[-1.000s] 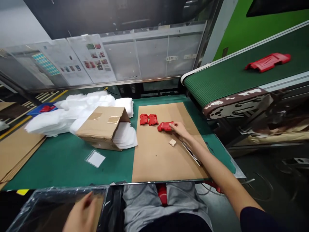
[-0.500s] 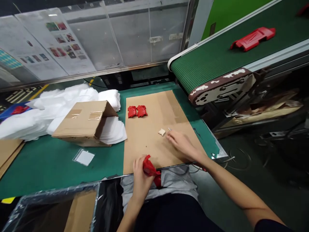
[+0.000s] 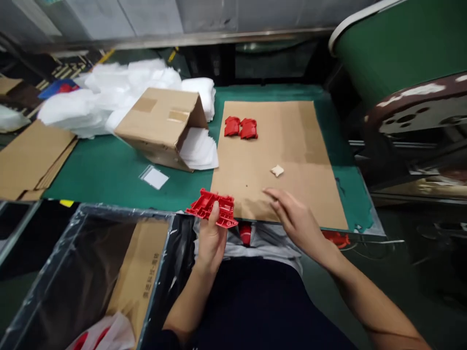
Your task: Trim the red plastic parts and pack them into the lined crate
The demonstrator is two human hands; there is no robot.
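Note:
My left hand (image 3: 211,240) is closed round the lower edge of a red molded plastic part (image 3: 215,209). The part is held up at the table's front edge, its ribbed inner side showing and my thumb across it. Over the front of a cardboard sheet (image 3: 284,146), my right hand (image 3: 301,218) has its fingers bent in a loose pinch. Whatever it may hold is too small or hidden to name. Just beyond these fingers lies a small cream-coloured scrap (image 3: 277,170). Two red plastic parts (image 3: 241,127) rest side by side farther back on the sheet.
Left of the sheet, a tipped cardboard box (image 3: 160,121) holds white foam sheets (image 3: 200,149). White foam bags (image 3: 127,82) are heaped behind it. A plastic-lined bin (image 3: 87,210) stands below the table at left. A green conveyor (image 3: 404,53) reaches in at right.
The view has tilted down and left. My left hand has raised the red part and turned it inner side up. A thin metallic tip seen by my right fingers no longer shows.

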